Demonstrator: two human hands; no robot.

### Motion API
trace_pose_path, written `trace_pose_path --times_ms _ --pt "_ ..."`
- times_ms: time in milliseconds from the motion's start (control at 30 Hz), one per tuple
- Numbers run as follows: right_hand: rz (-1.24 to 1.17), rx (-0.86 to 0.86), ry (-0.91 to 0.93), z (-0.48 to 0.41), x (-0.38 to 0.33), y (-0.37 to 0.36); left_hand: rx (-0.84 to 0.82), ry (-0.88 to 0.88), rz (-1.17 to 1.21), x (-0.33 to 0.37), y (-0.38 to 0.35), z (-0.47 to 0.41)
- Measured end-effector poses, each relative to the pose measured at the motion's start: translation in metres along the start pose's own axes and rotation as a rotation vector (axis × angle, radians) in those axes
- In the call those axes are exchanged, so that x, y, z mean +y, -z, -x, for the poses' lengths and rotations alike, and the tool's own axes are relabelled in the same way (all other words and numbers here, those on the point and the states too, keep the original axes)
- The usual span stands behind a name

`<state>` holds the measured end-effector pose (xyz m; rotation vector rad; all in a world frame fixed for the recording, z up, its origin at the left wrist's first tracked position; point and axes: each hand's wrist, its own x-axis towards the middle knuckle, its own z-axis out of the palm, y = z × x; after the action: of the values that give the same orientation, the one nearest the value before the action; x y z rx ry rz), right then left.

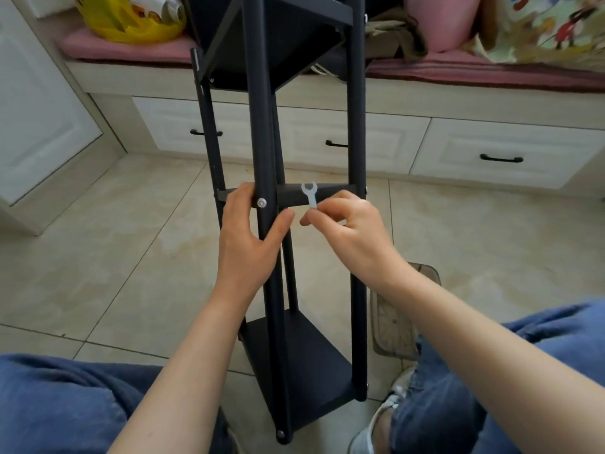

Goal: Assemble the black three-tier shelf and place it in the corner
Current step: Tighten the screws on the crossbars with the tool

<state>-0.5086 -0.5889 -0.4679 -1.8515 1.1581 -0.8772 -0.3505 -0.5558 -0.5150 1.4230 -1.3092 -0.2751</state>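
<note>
- A person sits over a tiled floor (131, 257) with the black three-tier shelf (262, 126) between the knees. Its near end is low by the feet, and its far end leans toward a bench with white drawers (491, 152).
- The left hand (248, 237) wraps the nearest pole, thumb across the front, just below a silver bolt (261, 202) at the middle tier (291, 195).
- The right hand (353, 231) pinches the handle of a small flat wrench (310, 194) between thumb and fingertips. Its open end points away, over the tier's edge, right of the bolt and not touching it.
- The step in hand looks like tightening that bolt.
- Doing it well likely means seating the wrench squarely on the bolt head, bracing the pole with the left hand, and turning in short strokes, since a thin tool can slip.
</note>
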Motion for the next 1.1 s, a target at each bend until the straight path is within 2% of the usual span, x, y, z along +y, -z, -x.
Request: trace_pose_path --times_ms 567,800,1100 --pt "-0.105 -0.157 -0.188 -0.006 0.013 -0.044 -0.011 0.062 0.015 -0.001 0.006 -0.004" --pt "-0.141 -0.206 -0.161 -0.02 0.003 -0.047 -0.018 0.073 0.037 0.002 0.01 -0.006" --pt "-0.158 -0.183 -0.159 -0.028 0.001 -0.046 -0.056 0.082 0.074 0.004 0.009 -0.008"
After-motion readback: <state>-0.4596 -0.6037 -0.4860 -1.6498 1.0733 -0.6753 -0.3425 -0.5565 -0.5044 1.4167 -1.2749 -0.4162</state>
